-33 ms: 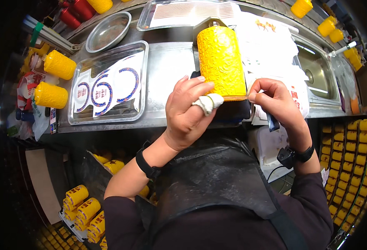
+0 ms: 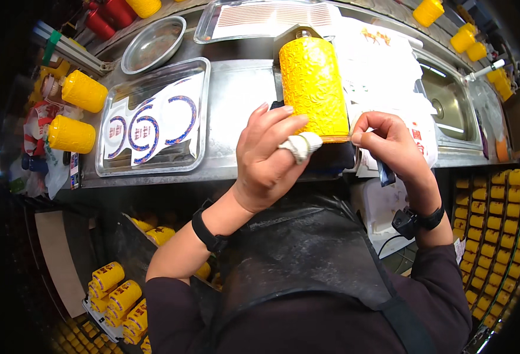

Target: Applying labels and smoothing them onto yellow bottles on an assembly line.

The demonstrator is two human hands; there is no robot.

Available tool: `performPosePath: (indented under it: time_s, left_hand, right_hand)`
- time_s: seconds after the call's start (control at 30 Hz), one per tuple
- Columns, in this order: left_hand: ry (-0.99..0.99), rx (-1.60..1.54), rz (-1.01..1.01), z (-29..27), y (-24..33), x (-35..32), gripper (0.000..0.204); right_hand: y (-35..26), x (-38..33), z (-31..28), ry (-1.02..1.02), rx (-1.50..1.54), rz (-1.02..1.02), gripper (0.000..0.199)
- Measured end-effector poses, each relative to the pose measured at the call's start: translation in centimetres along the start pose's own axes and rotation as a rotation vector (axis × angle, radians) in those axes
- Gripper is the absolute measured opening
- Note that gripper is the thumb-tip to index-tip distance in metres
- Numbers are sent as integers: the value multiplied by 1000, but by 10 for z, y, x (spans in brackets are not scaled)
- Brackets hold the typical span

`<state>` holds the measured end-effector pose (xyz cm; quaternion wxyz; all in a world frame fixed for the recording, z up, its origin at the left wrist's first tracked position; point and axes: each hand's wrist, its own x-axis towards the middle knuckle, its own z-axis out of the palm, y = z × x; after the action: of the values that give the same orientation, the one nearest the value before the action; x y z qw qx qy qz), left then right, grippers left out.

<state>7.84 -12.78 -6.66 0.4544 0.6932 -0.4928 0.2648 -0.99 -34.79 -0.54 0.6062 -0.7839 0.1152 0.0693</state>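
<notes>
A yellow embossed bottle [image 2: 311,85] lies on its side on a dark support, its neck pointing away and its base toward me. My left hand [image 2: 270,156] is at the left of the base, closed on a small folded white cloth [image 2: 302,146], which touches the bottle near its lower rim. Some fingers of that hand rest along the bottle's side. At the right edge of the base is my right hand [image 2: 388,141], thumb and forefinger pinched together. A dark, shiny flat strip [image 2: 385,173] sticks out below its curled fingers; its kind is unclear.
Left on the metal bench, a clear tray [image 2: 153,171] holds sheets of blue curved labels [image 2: 183,121]. Behind are a metal bowl [image 2: 153,44] and another tray [image 2: 204,32] with striped sheets. A sink [image 2: 448,106] is at right. More yellow bottles [image 2: 71,134] stand around.
My left hand has shifted slightly right with the white cloth along the bottle's base. My right hand has barely moved.
</notes>
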Motion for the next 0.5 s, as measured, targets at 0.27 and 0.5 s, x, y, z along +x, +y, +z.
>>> performPosePath:
  time_s: [0.27,0.5]
  left_hand:
    - [-41,2,104,20,9,23,19]
    - [94,-194,-137,11,-2,-6,35]
  right_hand:
    - [5,3,4,51,-102,20,15]
    - [-4,-2,3,-14,1,32,14]
